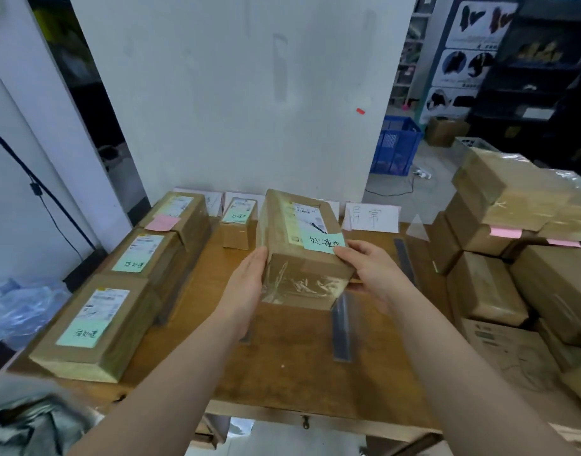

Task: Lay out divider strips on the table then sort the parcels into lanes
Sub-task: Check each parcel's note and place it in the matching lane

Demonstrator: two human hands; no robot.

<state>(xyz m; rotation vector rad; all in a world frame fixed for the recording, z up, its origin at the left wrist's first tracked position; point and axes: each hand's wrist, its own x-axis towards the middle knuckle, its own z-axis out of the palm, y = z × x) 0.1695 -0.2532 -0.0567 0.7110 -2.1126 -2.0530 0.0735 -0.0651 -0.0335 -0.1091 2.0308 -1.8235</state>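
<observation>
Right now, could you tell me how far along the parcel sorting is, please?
Done: divider strips lie on the table, three parcels line the left lane and a small parcel sits in the next. In hand: the left hand and right hand hold a green-noted parcel above the middle. Left: the stack of parcels at the right.

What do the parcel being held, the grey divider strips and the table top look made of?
Held parcel: brown cardboard wrapped in glossy clear tape, wrinkled and glinting on its near face; paper labels on top. Divider strip: probably grey plastic or tape, flat, slightly shiny. Table: wood or veneer, warm brown, matte.
</observation>
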